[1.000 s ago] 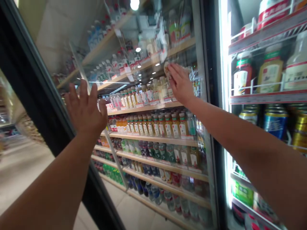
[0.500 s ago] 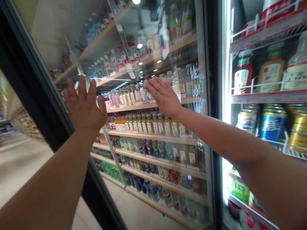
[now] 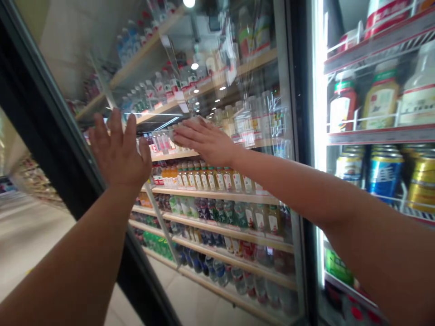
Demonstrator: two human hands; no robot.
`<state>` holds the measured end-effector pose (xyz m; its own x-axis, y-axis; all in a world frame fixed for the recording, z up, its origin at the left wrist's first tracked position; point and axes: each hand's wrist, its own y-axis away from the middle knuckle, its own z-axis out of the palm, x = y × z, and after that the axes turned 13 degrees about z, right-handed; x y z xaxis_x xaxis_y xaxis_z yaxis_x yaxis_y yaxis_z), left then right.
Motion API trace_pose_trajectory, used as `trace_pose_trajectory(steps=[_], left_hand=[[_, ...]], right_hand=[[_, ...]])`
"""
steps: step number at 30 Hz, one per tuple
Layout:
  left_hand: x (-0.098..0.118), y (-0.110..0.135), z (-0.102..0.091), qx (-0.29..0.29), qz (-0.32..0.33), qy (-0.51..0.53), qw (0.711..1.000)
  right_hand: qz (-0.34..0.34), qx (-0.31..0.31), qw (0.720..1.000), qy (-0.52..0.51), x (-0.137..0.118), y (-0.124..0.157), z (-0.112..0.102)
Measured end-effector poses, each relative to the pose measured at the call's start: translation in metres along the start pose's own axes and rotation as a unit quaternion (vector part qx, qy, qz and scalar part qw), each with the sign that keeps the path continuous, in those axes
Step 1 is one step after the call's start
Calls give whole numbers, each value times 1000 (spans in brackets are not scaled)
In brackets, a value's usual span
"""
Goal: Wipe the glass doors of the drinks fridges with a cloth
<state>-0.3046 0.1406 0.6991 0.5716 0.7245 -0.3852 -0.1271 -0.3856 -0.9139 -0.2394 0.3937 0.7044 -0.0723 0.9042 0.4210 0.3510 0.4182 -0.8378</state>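
Note:
A glass cooler door (image 3: 210, 27) with a black frame stands swung open before me. My left hand (image 3: 118, 149) lies flat against the glass near the frame's left side, fingers spread, holding nothing. Farther right, my right hand (image 3: 207, 140) is laid against the same pane with its fingers together and pointing left. A bit of pale cloth (image 3: 196, 119) shows along the edge of the right fingers; most of it is hidden under the hand. Bottles on wooden shelves (image 3: 217, 195) are visible through the glass, behind both hands.
At right is the lit cooler interior, with juice bottles (image 3: 380, 97) and drink cans (image 3: 385, 172) on wire shelves (image 3: 380, 136). The black door frame (image 3: 44, 122) slants down the left side. Pale tiled floor (image 3: 44, 235) and distant store shelves lie beyond it.
My right hand has slid left across the glass, closer to my left hand. The left hand stays in place, and the view has shifted slightly.

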Motion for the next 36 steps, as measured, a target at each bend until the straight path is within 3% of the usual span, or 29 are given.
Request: trace_pose_trajectory(steps=[2, 5, 6, 11, 16, 21, 27, 32, 34, 36], left_hand=[[-2, 0, 2, -7, 3, -7, 1000], [-7, 2, 4, -11, 4, -8, 1000], [-8, 2, 4, -12, 7, -6, 1000], [-12, 4, 3, -17, 20, -1, 1000], [-7, 4, 0, -3, 22, -5, 1000], [-5, 5, 0, 16, 20, 6, 1000], [-11, 8, 5, 20, 82, -14, 996], [-12, 9, 4, -21, 153, -31, 988], [-9, 9, 2, -4, 164, -36, 986], [-6, 10, 0, 25, 158, -40, 986]], right_hand=[[29, -1, 1000, 4, -2, -9, -4], [137, 18, 990, 5, -11, -19, -6], [138, 23, 990, 6, -16, -20, -5], [-37, 40, 998, -26, -29, -33, 5], [48, 136, 978, -150, -28, -60, 19], [-17, 58, 981, -183, -59, -42, 32], [12, 31, 969, -246, -68, -43, 28], [17, 32, 973, -228, -49, -38, 11], [3, -6, 984, -175, -23, -24, 3], [33, -18, 992, -119, 9, -3, -3]])
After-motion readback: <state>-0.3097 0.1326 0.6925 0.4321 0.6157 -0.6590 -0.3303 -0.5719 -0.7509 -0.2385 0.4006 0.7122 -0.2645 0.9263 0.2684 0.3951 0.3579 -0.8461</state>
